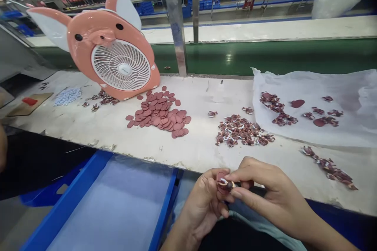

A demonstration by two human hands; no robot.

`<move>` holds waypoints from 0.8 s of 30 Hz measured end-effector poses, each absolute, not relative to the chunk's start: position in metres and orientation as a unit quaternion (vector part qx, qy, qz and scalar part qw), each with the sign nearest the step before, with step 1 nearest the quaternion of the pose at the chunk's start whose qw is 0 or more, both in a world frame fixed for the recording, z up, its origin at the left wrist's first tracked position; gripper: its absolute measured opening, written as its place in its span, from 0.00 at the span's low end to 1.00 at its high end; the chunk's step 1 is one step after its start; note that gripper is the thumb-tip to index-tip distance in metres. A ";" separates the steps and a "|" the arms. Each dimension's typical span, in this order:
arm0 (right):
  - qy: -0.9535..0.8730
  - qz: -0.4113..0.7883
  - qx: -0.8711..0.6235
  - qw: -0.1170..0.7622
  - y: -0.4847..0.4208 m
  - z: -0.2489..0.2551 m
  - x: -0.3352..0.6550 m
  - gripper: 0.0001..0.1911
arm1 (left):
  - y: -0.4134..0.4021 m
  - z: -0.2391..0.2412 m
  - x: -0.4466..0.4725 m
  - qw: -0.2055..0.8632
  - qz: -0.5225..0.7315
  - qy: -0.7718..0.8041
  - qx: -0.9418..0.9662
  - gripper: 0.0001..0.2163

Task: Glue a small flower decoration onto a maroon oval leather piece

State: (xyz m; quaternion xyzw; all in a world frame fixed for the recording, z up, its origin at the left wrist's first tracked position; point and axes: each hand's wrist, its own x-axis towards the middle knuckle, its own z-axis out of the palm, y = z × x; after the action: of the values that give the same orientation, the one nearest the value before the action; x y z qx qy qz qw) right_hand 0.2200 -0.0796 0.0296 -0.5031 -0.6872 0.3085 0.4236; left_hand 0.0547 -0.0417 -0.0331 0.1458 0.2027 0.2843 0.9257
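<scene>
Below the table's front edge, my left hand [204,196] grips a dark red oval disc [221,177] between thumb and fingers. My right hand [265,188] pinches a small painted figurine [227,183] against the face of that disc. The figurine is mostly brown with white and yellowish parts; fingers hide some of it. On the table beyond my hands is a heap of similar figurines [238,129]. Left of it lies a large pile of red oval discs [161,113].
A pig-shaped fan [138,53] stands behind the discs. White sheeting [312,133] at right bears figurines and a few discs. More figurines [331,166] lie near the front edge. A lined blue crate [97,176] is below left. A metal post [176,23] rises behind the table.
</scene>
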 end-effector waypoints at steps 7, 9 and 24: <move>-0.749 -0.003 -0.507 0.427 -0.074 0.015 0.199 0.14 | -0.045 -0.014 0.048 0.801 0.443 0.336 0.221 0.19; -0.775 -0.047 -0.474 0.415 -0.070 0.008 0.191 0.18 | -0.045 -0.011 0.044 0.777 0.463 0.350 0.244 0.19; -0.835 -0.080 -0.370 0.399 -0.067 -0.016 0.192 0.21 | -0.020 -0.041 -0.059 0.479 0.597 0.601 0.230 0.17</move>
State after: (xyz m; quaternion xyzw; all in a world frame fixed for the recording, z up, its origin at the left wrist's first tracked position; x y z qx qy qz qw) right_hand 0.1916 -0.0667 -0.0164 -0.3698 -0.8350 -0.0800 0.3995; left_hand -0.0591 -0.0196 -0.0411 0.2303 0.6007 0.5971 0.4791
